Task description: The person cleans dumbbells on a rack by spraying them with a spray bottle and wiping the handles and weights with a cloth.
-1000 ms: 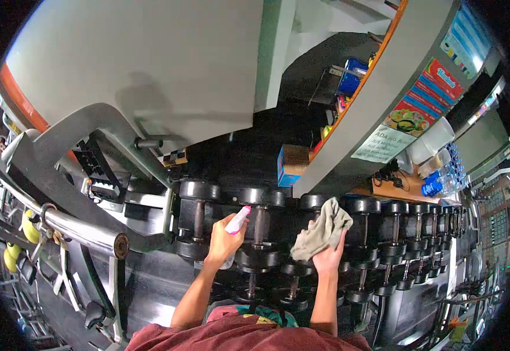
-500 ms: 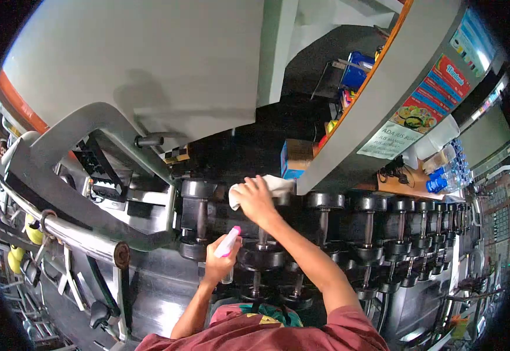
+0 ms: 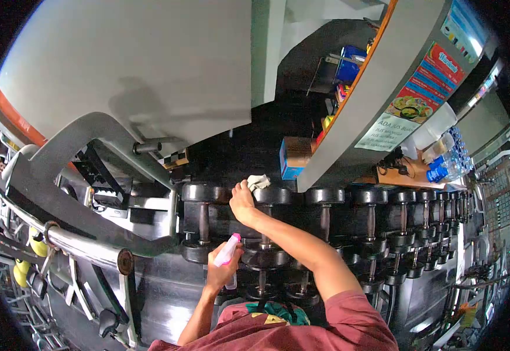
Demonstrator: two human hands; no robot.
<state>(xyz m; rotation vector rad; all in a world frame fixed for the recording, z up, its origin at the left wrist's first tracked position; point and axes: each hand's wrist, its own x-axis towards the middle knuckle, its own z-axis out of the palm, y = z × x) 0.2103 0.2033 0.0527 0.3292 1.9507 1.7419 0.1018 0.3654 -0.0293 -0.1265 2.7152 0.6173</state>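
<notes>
My left hand (image 3: 223,268) is closed around a spray bottle (image 3: 227,250) with a white and pink head; its clear body shows below the fingers. Up ahead, my right hand (image 3: 243,203) grips a whitish cloth (image 3: 259,182), which rests against the far head of a black dumbbell (image 3: 275,196). That dumbbell's handle runs toward me, to its near head (image 3: 265,255) beside the bottle. Another dumbbell (image 3: 204,222) lies just left of my right hand. My right fingertips are partly hidden by the hand and cloth.
Several more dumbbells (image 3: 370,222) line the rack to the right. Gym machine framing (image 3: 85,245) stands at the left. A grey counter (image 3: 348,117) with posters rises ahead, with a cardboard box (image 3: 297,157) at its foot. Water bottles (image 3: 451,158) stand on a shelf at right.
My right hand has drawn slightly left and the cloth is more bunched, showing beyond the fingers. The left hand still holds the spray bottle. The view has shifted slightly.
</notes>
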